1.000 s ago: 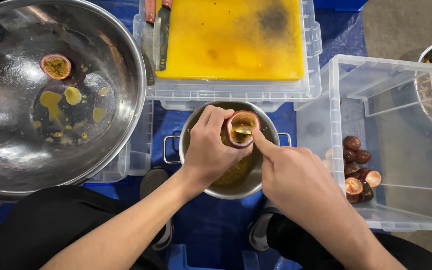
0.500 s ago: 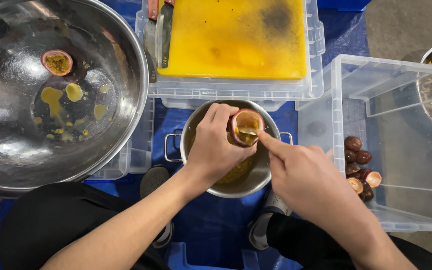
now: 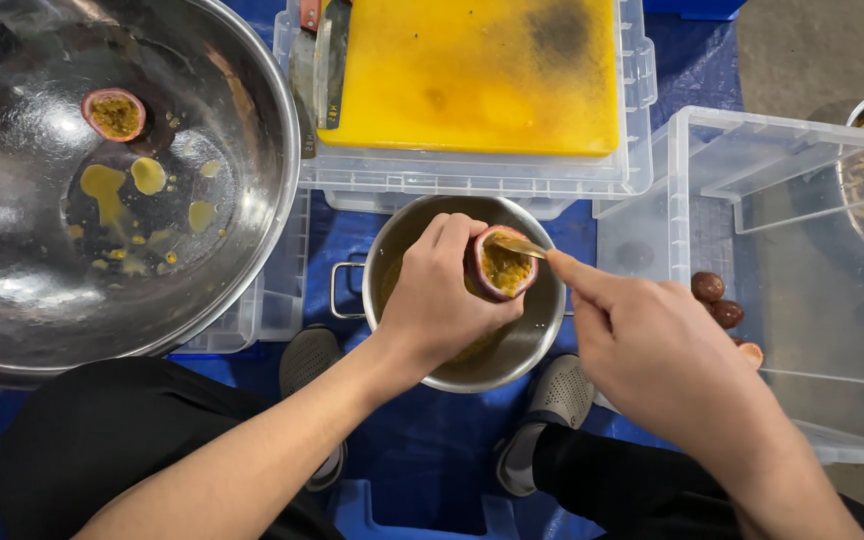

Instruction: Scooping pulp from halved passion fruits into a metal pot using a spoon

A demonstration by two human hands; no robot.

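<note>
Tilted further toward the right since half a second back: passion fruit half point(image 3: 500, 265), cut face now turned to the spoon. Gripped in left hand point(image 3: 442, 295), fingers curled closed around the purple rind, at centre frame just over the small steel pot point(image 3: 542, 330). Right hand point(image 3: 657, 350) closed on a spoon point(image 3: 520, 245), forefinger stretched along the handle, bowl of the spoon dipped into the yellow pulp. Some pulp seemingly pooled low in the pot, though mostly hidden under the left hand.

Upper left of frame: big steel bowl point(image 3: 252, 150), holding one more fruit half point(image 3: 113, 113) cut side up, plus yellow smears and seeds across the bottom. Top centre: yellow cutting board point(image 3: 482, 75) laid over a clear plastic bin point(image 3: 472, 180), with a knife point(image 3: 314, 60) at the board's left edge. Right side: clear crate point(image 3: 812, 400) with a few dark brown whole fruits point(image 3: 717, 300) gathered near its left wall. Blue tarp point(image 3: 422, 450) underneath everything.
</note>
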